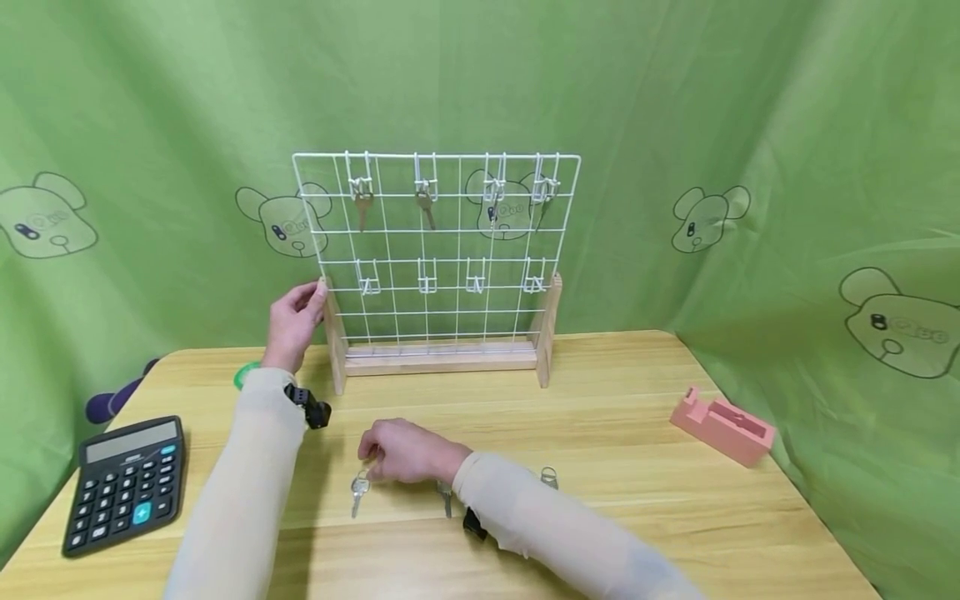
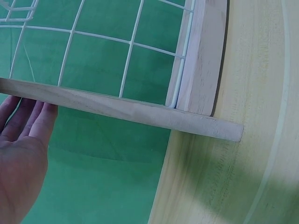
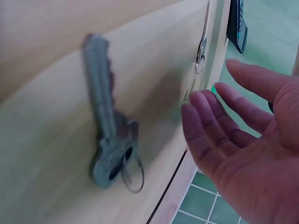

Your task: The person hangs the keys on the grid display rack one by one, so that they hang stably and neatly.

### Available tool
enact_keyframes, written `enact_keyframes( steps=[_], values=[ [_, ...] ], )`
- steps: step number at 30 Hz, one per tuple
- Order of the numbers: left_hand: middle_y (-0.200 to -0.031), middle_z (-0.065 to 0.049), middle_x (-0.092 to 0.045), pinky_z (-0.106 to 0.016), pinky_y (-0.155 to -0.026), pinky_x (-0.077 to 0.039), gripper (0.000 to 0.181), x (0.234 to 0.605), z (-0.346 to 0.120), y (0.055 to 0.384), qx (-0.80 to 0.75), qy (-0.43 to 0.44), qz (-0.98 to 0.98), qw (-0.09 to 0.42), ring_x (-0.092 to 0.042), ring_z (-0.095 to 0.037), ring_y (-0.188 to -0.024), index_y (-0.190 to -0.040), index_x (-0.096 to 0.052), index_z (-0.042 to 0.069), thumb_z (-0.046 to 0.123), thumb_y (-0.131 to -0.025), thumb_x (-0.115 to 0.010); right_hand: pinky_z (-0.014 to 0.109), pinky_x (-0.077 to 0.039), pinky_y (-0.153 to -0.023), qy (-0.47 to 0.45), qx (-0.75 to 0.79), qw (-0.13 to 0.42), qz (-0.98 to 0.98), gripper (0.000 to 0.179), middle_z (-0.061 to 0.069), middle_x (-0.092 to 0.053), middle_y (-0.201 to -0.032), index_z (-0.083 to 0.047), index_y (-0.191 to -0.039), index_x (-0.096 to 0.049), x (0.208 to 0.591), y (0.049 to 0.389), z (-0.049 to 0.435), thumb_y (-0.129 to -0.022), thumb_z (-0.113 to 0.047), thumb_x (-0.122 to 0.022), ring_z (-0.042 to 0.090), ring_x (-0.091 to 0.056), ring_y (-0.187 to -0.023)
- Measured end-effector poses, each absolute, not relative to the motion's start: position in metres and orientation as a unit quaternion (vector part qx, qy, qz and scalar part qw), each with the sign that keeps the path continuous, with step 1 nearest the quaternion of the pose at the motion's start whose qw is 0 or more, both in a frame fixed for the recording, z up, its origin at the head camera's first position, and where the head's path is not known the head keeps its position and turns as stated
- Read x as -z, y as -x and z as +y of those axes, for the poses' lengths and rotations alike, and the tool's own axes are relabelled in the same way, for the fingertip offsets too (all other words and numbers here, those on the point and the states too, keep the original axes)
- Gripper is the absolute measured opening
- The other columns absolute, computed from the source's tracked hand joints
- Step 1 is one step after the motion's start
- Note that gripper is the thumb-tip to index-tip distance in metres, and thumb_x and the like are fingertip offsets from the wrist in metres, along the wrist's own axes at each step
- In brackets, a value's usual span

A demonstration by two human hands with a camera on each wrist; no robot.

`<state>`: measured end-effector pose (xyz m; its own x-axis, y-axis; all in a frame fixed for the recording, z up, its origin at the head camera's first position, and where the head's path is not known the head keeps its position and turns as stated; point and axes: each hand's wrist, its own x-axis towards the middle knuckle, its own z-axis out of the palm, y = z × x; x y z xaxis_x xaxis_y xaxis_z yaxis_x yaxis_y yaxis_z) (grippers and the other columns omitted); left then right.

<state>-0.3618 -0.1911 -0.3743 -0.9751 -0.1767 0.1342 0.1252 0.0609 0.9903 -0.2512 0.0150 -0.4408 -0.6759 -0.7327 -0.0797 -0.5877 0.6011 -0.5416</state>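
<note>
A white wire grid rack [image 1: 459, 231] stands upright in a wooden base [image 1: 442, 363]. My left hand [image 1: 291, 325] grips the top of its left wooden post [image 1: 335, 342], the fingers [image 2: 44, 126] reaching behind the wood in the left wrist view. Over the table, my right hand [image 1: 408, 450] holds nothing, its fingers loosely bent and the thumb apart. Just beyond its fingertips lies a silver key [image 1: 357, 493] with a small ring. Another key [image 3: 105, 121] with a ring lies beneath the right wrist, and a third key [image 1: 549, 477] is partly hidden by the right sleeve.
Several keys [image 1: 363, 208] hang from the rack's upper hooks; the lower hooks [image 1: 427, 279] are bare. A black calculator [image 1: 127, 483] lies at the left, a pink tape dispenser [image 1: 723, 427] at the right. Behind the left wrist shows a green round object [image 1: 243, 374]. Green curtains surround the table.
</note>
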Motion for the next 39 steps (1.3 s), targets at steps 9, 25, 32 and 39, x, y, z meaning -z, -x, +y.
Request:
enact_keyframes(
  steps=[9,25,32,39],
  values=[
    [-0.14,-0.02,-0.049,-0.028,-0.104,-0.045,0.053,0.374,-0.192,0.361,0.686,-0.016,-0.719,0.11,-0.049,-0.03,-0.126,-0.143,-0.046,0.002,0.031,-0.1,-0.057,0.013,-0.047,-0.074,0.391,0.173,0.144,0.892,0.02,-0.009,-0.06,-0.086,-0.011,-0.099,-0.071,0.443,0.252,0.002,-0.084,-0.018,-0.08,0.003,-0.052,-0.079],
    [-0.139,-0.02,-0.05,-0.029,-0.104,-0.046,0.052,0.375,-0.19,0.361,0.68,-0.015,-0.724,0.114,-0.05,-0.03,-0.125,-0.142,-0.046,0.001,0.03,-0.101,-0.056,0.012,-0.044,-0.067,0.391,0.149,0.144,0.897,0.015,-0.011,-0.053,-0.077,-0.016,-0.084,-0.063,0.448,0.25,-0.004,-0.085,-0.009,-0.077,0.004,-0.049,-0.074],
    [-0.139,-0.02,-0.05,-0.028,-0.104,-0.046,0.052,0.377,-0.192,0.364,0.684,-0.012,-0.721,0.112,-0.05,-0.03,-0.124,-0.142,-0.046,0.0,0.029,-0.101,-0.056,0.013,-0.044,-0.063,0.385,0.169,0.163,0.892,0.022,-0.01,-0.054,-0.071,-0.016,-0.076,-0.059,0.446,0.252,-0.002,-0.086,0.0,-0.071,0.005,-0.05,-0.069],
    [-0.138,-0.021,-0.05,-0.029,-0.103,-0.046,0.051,0.377,-0.192,0.364,0.69,-0.012,-0.715,0.116,-0.05,-0.031,-0.124,-0.141,-0.046,-0.001,0.028,-0.101,-0.057,0.013,-0.045,-0.061,0.394,0.186,0.185,0.881,0.022,-0.01,-0.057,-0.07,-0.016,-0.078,-0.061,0.442,0.253,0.004,-0.085,0.003,-0.067,0.005,-0.05,-0.065]
  ],
)
